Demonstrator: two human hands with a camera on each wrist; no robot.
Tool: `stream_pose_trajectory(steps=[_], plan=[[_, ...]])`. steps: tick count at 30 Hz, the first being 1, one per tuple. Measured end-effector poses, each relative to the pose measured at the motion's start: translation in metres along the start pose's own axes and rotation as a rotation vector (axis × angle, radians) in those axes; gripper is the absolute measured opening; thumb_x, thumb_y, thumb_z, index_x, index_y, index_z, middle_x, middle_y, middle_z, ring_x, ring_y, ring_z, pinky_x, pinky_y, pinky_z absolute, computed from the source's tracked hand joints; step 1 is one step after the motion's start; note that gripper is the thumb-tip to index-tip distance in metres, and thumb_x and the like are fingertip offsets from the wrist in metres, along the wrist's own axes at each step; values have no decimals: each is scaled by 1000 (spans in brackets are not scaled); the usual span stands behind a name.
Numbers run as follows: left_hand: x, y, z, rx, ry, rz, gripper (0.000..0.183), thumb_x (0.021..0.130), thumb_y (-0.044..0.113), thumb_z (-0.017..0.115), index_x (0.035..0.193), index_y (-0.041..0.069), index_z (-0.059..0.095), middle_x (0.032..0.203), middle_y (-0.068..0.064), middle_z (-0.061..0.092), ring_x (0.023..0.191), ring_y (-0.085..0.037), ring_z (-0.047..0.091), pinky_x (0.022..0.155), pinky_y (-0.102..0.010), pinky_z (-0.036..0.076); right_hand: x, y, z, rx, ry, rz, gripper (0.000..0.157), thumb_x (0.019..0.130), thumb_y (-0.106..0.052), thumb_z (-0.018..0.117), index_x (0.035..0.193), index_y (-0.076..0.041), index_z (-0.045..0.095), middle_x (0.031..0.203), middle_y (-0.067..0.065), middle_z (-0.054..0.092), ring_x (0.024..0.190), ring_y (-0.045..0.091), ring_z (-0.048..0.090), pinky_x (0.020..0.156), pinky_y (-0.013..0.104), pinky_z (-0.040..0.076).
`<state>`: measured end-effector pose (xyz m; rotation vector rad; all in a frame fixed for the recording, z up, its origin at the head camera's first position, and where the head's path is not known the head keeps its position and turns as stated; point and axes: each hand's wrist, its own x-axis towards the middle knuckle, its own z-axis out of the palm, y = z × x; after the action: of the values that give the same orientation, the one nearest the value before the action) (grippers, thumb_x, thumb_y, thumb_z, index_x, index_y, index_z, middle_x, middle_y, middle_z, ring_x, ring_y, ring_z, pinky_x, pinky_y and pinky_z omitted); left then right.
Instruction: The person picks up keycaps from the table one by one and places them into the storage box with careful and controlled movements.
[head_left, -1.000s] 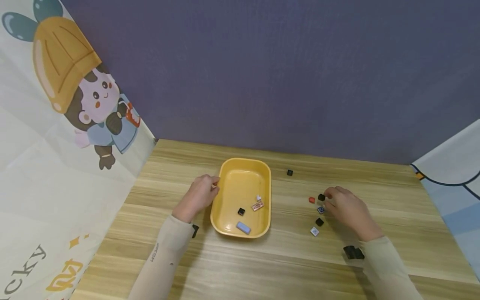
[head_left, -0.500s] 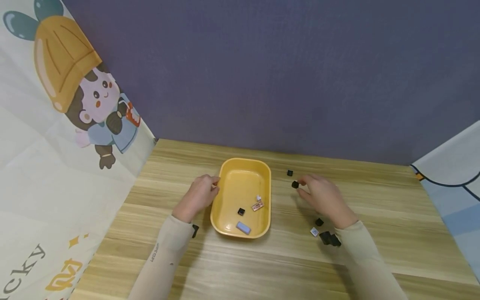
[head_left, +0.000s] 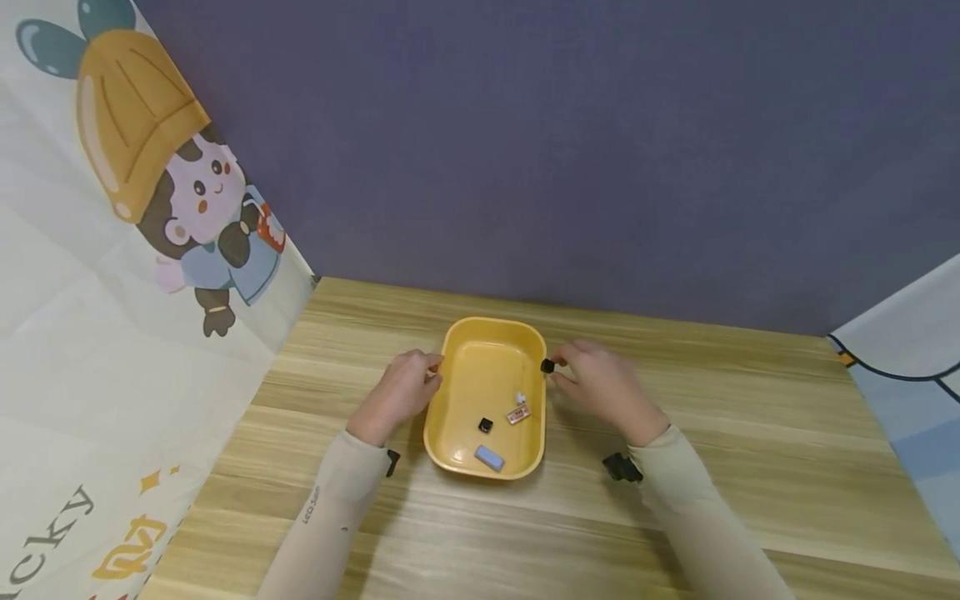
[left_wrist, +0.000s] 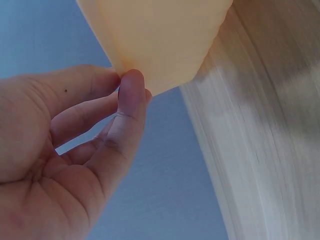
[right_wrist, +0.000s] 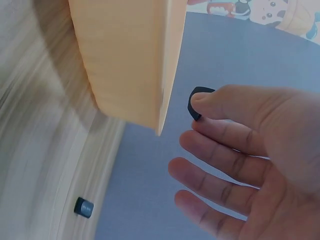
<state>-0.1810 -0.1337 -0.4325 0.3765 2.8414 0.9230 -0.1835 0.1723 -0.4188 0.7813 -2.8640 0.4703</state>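
Note:
My left hand (head_left: 400, 392) pinches the left rim of a yellow tray (head_left: 450, 454) between thumb and fingers, as the left wrist view also shows. Between the thumb and index finger of my right hand (head_left: 603, 387) is a small black keycap (right_wrist: 202, 101), held at the tray's right rim; the other fingers are spread. Inside the tray lie another black keycap (head_left: 486, 425), a lavender bar-shaped keycap (head_left: 490, 457), a pink patterned piece (head_left: 518, 414) and a tiny white piece (head_left: 521, 398).
A dark keycap (right_wrist: 83, 207) lies on the wooden table (head_left: 480, 542) in the right wrist view. A dark blue-grey backdrop (head_left: 525, 150) stands behind the table, and a printed white sheet (head_left: 67, 350) borders the left.
My right hand has picked up the black keycap and carried it left to the tray's rim. The small pieces on the right are now hidden behind that hand and arm. The left hand stays put.

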Motion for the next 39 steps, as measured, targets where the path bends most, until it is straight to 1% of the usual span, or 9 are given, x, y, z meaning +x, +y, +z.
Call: stream_pose_trajectory(steps=[3, 6, 12, 16, 19, 26, 28, 33, 39], plan=[[-1, 1, -1, -1, -2, 2, 35, 96, 2, 64, 130, -7, 62, 110, -19, 64, 97, -27, 67, 73, -24, 60, 2, -3, 2, 4, 17, -27, 22, 88, -18, 78, 104, -5, 71, 97, 8, 68, 81, 24, 65, 64, 38, 59], [0, 1, -1, -2, -1, 4, 35, 96, 2, 64, 130, -7, 62, 110, -19, 64, 96, -27, 67, 72, -24, 60, 3, -6, 3, 7, 28, -44, 22, 88, -18, 79, 104, -5, 71, 97, 8, 67, 81, 24, 65, 65, 38, 59], [0, 1, 0, 3, 0, 7, 35, 95, 2, 65, 129, -7, 62, 109, -19, 64, 95, -26, 67, 71, -23, 60, 3, -9, 3, -2, 23, -36, 22, 89, -18, 77, 106, -5, 70, 99, 7, 67, 83, 24, 65, 65, 39, 59], [0, 0, 0, 11, 1, 10, 35, 95, 2, 65, 129, -7, 63, 107, -18, 64, 93, -26, 67, 70, -23, 60, 2, -9, 1, 7, 30, -36, 24, 90, -16, 76, 108, -3, 70, 100, 9, 68, 86, 26, 66, 69, 41, 60], [0, 1, 0, 14, 1, 7, 35, 95, 2, 65, 129, -7, 62, 107, -18, 64, 93, -26, 66, 70, -23, 60, -2, -7, -4, 14, 34, -33, 24, 90, -15, 75, 110, -2, 70, 102, 10, 68, 90, 28, 67, 74, 45, 60], [0, 2, -1, 6, -6, 0, 36, 95, 2, 66, 130, -7, 62, 110, -19, 65, 95, -26, 67, 70, -24, 60, -21, -2, -22, -29, 60, -27, 23, 90, -13, 76, 109, -1, 70, 100, 11, 68, 86, 29, 66, 71, 45, 59], [-1, 2, -1, 1, -8, -4, 37, 95, 2, 66, 130, -7, 61, 111, -19, 65, 95, -27, 67, 71, -24, 60, -28, 0, -27, -44, 64, -15, 23, 90, -13, 76, 109, -2, 70, 102, 12, 68, 88, 30, 66, 71, 46, 59], [-1, 3, -1, -5, -11, -12, 37, 95, 2, 66, 131, -6, 61, 113, -20, 65, 96, -27, 67, 71, -23, 60, -47, 8, -36, -75, 62, 13, 21, 90, -15, 75, 108, -3, 70, 101, 11, 68, 86, 29, 66, 67, 46, 59], [-1, 3, -1, -9, -13, -18, 37, 95, 2, 65, 131, -6, 61, 113, -20, 65, 95, -27, 67, 70, -23, 61, -69, 24, -41, -78, 44, 49, 25, 89, -15, 77, 109, -2, 70, 103, 12, 68, 89, 31, 66, 74, 50, 58]])
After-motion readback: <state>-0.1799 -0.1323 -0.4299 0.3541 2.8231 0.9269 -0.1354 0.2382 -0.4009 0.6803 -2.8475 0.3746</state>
